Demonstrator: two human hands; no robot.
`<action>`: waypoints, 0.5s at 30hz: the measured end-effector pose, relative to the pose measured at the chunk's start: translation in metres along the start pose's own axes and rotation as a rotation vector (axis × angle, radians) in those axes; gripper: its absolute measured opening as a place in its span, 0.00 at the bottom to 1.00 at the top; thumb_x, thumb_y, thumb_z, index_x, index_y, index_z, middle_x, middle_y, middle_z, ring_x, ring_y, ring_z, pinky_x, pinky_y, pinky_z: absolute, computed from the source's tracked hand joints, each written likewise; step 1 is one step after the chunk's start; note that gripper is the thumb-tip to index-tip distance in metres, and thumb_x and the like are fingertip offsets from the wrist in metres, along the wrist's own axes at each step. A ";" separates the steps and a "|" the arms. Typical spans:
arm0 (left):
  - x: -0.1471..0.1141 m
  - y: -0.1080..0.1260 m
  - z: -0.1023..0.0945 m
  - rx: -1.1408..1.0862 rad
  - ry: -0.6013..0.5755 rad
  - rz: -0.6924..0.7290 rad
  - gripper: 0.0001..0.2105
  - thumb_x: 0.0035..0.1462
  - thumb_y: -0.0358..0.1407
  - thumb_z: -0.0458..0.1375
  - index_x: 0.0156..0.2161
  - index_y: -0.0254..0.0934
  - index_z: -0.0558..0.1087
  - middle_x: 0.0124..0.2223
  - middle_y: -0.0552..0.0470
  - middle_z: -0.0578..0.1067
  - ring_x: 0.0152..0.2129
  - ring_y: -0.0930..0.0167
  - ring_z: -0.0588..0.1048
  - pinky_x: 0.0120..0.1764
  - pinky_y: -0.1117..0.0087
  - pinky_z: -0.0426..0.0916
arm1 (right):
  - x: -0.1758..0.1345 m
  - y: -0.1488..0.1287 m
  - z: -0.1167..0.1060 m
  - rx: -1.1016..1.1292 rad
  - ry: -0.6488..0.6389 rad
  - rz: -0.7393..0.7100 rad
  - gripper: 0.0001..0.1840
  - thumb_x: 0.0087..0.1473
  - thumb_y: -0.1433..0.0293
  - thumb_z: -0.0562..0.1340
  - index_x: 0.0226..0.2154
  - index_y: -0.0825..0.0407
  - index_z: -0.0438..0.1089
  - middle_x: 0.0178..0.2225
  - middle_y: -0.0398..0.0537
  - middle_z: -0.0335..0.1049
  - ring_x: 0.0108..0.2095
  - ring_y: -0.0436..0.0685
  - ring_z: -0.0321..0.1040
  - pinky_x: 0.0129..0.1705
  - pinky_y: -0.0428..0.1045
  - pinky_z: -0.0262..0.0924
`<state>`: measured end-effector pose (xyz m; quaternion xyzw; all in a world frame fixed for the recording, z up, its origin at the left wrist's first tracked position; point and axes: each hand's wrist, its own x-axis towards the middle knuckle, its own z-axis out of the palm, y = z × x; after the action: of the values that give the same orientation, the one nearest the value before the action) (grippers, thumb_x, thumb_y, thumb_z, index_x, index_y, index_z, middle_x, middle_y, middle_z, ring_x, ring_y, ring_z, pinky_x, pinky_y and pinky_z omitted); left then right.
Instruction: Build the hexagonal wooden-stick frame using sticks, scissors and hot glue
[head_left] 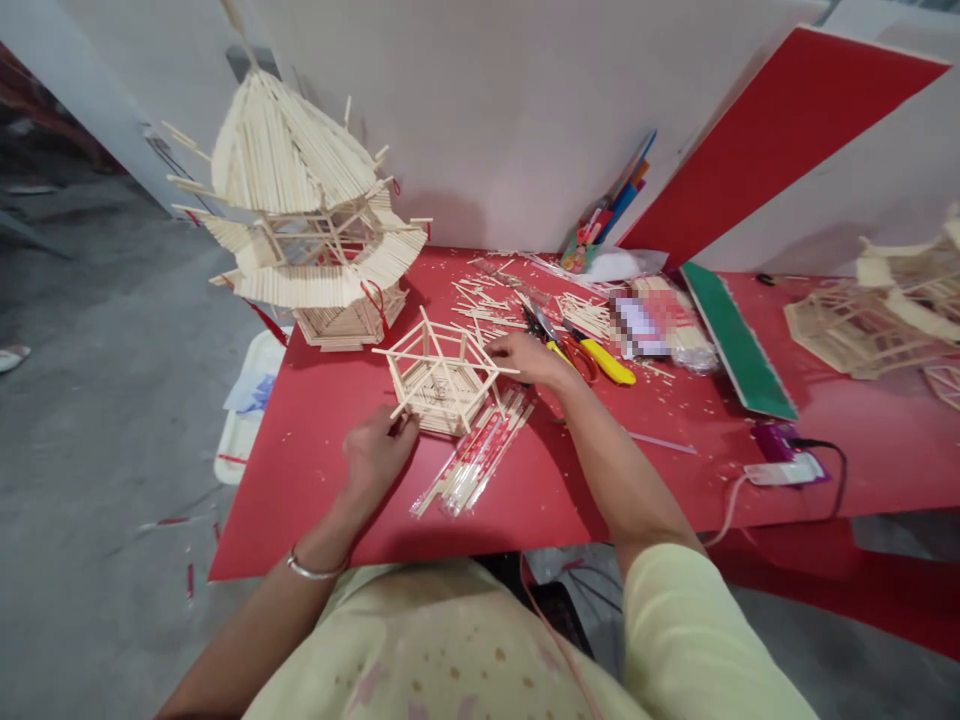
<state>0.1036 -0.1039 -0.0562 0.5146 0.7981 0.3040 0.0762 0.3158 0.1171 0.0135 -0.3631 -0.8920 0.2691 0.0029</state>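
Observation:
A small hexagonal frame of thin wooden sticks, with a spiral-patterned base, stands on the red table. My left hand has its fingers curled closed at the frame's near left corner. At the right side, my right hand grips the frame with bent fingers; its fingertips are partly hidden. Clear packets of sticks lie just in front of the frame. To the right of my right hand are yellow-handled pliers and red-handled scissors.
A tall stick pagoda stands at the back left. Loose sticks are strewn behind the frame. A pen holder, a green board, a power strip and another stick model are to the right.

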 end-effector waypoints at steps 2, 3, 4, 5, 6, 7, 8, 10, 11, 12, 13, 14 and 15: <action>0.003 -0.006 -0.004 -0.040 0.011 -0.020 0.12 0.61 0.42 0.59 0.37 0.37 0.82 0.29 0.51 0.78 0.27 0.69 0.75 0.31 0.71 0.61 | -0.014 -0.003 0.011 0.096 -0.029 -0.085 0.13 0.57 0.71 0.61 0.34 0.57 0.82 0.29 0.44 0.78 0.31 0.52 0.68 0.33 0.45 0.52; 0.004 -0.008 -0.005 -0.075 0.023 -0.020 0.12 0.61 0.42 0.59 0.39 0.37 0.82 0.30 0.51 0.79 0.28 0.69 0.76 0.32 0.70 0.63 | -0.022 -0.004 0.016 0.136 -0.041 -0.105 0.13 0.56 0.71 0.61 0.33 0.56 0.82 0.28 0.44 0.78 0.30 0.53 0.68 0.32 0.45 0.51; 0.004 -0.011 -0.005 -0.117 0.036 -0.012 0.12 0.62 0.41 0.59 0.41 0.38 0.83 0.32 0.50 0.80 0.28 0.68 0.77 0.34 0.70 0.65 | -0.029 -0.006 0.022 0.164 -0.045 -0.106 0.12 0.56 0.71 0.60 0.33 0.55 0.82 0.28 0.44 0.78 0.30 0.53 0.68 0.32 0.45 0.52; 0.005 -0.014 -0.005 -0.163 0.051 0.000 0.13 0.62 0.41 0.60 0.44 0.38 0.83 0.34 0.50 0.81 0.29 0.68 0.77 0.35 0.69 0.67 | -0.036 -0.009 0.026 0.184 -0.043 -0.093 0.13 0.56 0.72 0.60 0.34 0.54 0.82 0.29 0.44 0.79 0.30 0.53 0.69 0.33 0.45 0.53; 0.004 -0.017 -0.004 -0.209 0.067 0.009 0.14 0.62 0.41 0.60 0.46 0.38 0.82 0.36 0.49 0.82 0.30 0.68 0.78 0.37 0.69 0.69 | -0.043 -0.012 0.031 0.198 -0.036 -0.076 0.13 0.56 0.72 0.60 0.35 0.53 0.82 0.31 0.45 0.80 0.31 0.53 0.70 0.34 0.45 0.54; 0.004 -0.020 -0.004 -0.251 0.077 0.013 0.15 0.62 0.41 0.60 0.48 0.37 0.82 0.39 0.49 0.83 0.30 0.68 0.79 0.38 0.68 0.71 | -0.049 -0.016 0.036 0.205 -0.025 -0.059 0.14 0.56 0.73 0.60 0.36 0.52 0.82 0.32 0.45 0.81 0.32 0.54 0.71 0.35 0.45 0.56; 0.002 -0.023 -0.003 -0.282 0.086 0.007 0.15 0.62 0.41 0.60 0.49 0.37 0.81 0.42 0.47 0.83 0.31 0.68 0.79 0.39 0.68 0.72 | -0.054 -0.020 0.040 0.209 -0.012 -0.046 0.14 0.55 0.74 0.60 0.37 0.52 0.83 0.33 0.45 0.81 0.33 0.54 0.72 0.36 0.45 0.57; -0.001 -0.028 -0.002 -0.318 0.101 -0.011 0.16 0.61 0.42 0.61 0.50 0.36 0.80 0.47 0.45 0.83 0.34 0.66 0.80 0.40 0.66 0.74 | -0.063 -0.029 0.049 0.213 -0.006 -0.045 0.15 0.56 0.74 0.59 0.38 0.51 0.83 0.34 0.46 0.82 0.34 0.55 0.73 0.38 0.46 0.59; -0.003 -0.030 -0.003 -0.319 0.108 -0.007 0.16 0.61 0.41 0.61 0.50 0.36 0.80 0.48 0.44 0.83 0.35 0.66 0.81 0.42 0.65 0.75 | -0.066 -0.035 0.053 0.226 -0.019 -0.060 0.16 0.57 0.74 0.59 0.39 0.51 0.83 0.35 0.46 0.83 0.34 0.55 0.74 0.39 0.46 0.60; -0.005 -0.031 -0.003 -0.311 0.117 0.006 0.15 0.61 0.40 0.61 0.50 0.36 0.80 0.48 0.44 0.83 0.37 0.65 0.81 0.44 0.64 0.75 | -0.068 -0.040 0.057 0.256 -0.035 -0.082 0.16 0.58 0.74 0.59 0.40 0.51 0.83 0.36 0.46 0.83 0.35 0.56 0.76 0.40 0.46 0.62; -0.007 -0.032 -0.005 -0.296 0.132 0.029 0.15 0.61 0.39 0.61 0.50 0.37 0.80 0.48 0.44 0.83 0.39 0.63 0.81 0.46 0.62 0.75 | -0.071 -0.045 0.060 0.301 -0.062 -0.112 0.17 0.59 0.74 0.59 0.44 0.51 0.83 0.39 0.47 0.84 0.38 0.56 0.77 0.42 0.47 0.63; -0.008 -0.033 -0.006 -0.281 0.153 0.057 0.14 0.61 0.38 0.61 0.49 0.37 0.80 0.48 0.43 0.82 0.42 0.62 0.81 0.49 0.61 0.75 | -0.072 -0.049 0.063 0.354 -0.092 -0.149 0.19 0.59 0.73 0.59 0.47 0.50 0.82 0.44 0.47 0.84 0.42 0.57 0.78 0.45 0.47 0.65; -0.009 -0.033 -0.008 -0.268 0.167 0.084 0.14 0.61 0.37 0.60 0.49 0.37 0.80 0.49 0.43 0.82 0.44 0.62 0.81 0.51 0.60 0.74 | -0.073 -0.051 0.065 0.405 -0.118 -0.184 0.20 0.60 0.72 0.60 0.51 0.49 0.81 0.48 0.47 0.83 0.46 0.58 0.78 0.47 0.47 0.66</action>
<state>0.0792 -0.1245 -0.0703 0.5059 0.7317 0.4522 0.0648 0.3233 0.0081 -0.0034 -0.2559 -0.8478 0.4620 0.0479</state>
